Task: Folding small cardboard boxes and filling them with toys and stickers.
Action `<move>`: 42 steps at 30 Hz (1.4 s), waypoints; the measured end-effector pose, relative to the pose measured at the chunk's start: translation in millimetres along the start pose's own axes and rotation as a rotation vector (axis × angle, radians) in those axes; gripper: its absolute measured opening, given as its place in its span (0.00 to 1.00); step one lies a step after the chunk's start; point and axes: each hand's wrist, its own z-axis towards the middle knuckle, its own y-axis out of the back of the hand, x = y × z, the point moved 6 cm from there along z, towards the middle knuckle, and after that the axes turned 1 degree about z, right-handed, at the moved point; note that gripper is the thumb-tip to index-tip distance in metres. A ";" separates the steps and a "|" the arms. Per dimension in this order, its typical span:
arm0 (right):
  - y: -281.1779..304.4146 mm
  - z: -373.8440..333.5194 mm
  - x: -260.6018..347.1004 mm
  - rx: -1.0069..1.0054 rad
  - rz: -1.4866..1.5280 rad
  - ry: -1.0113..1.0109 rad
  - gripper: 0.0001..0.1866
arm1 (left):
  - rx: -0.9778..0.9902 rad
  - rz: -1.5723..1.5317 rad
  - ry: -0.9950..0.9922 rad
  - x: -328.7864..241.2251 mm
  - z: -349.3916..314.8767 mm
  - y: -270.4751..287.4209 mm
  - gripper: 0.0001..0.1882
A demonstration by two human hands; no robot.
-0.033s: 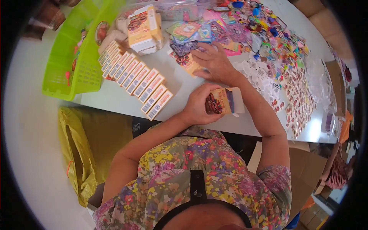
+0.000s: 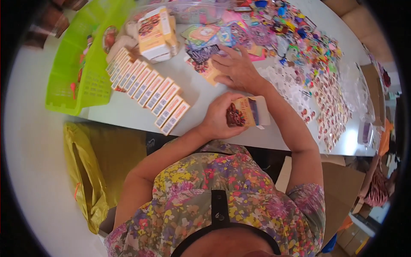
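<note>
My left hand (image 2: pixel 217 115) grips a small yellow-orange printed carton (image 2: pixel 238 114) near the table's front edge. The carton's flap end stands open toward the right, and something purple shows inside it. Just beyond, my right hand (image 2: pixel 240 72) rests with its fingers spread over the edge of some flat printed pieces. Under and beside its fingertips are a dark purple card (image 2: pixel 203 54) and a yellow printed piece (image 2: pixel 204 70). Whether the fingertips pinch anything is hard to see, but they look apart. To the left, several closed small cartons (image 2: pixel 150 88) stand in a slanting row.
A bright green plastic basket (image 2: pixel 58 100) sits at the left. Larger yellow cartons (image 2: pixel 155 40) are stacked behind the row. Colourful cards (image 2: pixel 205 33), small trinkets (image 2: pixel 295 36), white packets (image 2: pixel 284 81) and sticker-like pieces (image 2: pixel 334 107) spread across the far and right table. A yellow bag (image 2: pixel 87 180) hangs below.
The whole view has shifted slightly, so the table things sit a little further left. Both hands keep nearly the same pose; the left still holds the carton.
</note>
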 end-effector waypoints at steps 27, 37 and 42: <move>70.0 -111.2 -135.0 -0.133 -0.201 -0.857 0.23 | -0.075 -0.130 0.119 8.4 -5.7 1.4 0.39; 90.3 -108.3 -147.2 -0.156 -0.424 -0.784 0.12 | -0.261 -0.136 0.057 13.4 0.6 12.5 0.41; 119.5 -115.1 -105.1 -0.525 0.156 -0.914 0.14 | -0.212 -0.028 0.117 18.5 -0.7 13.7 0.43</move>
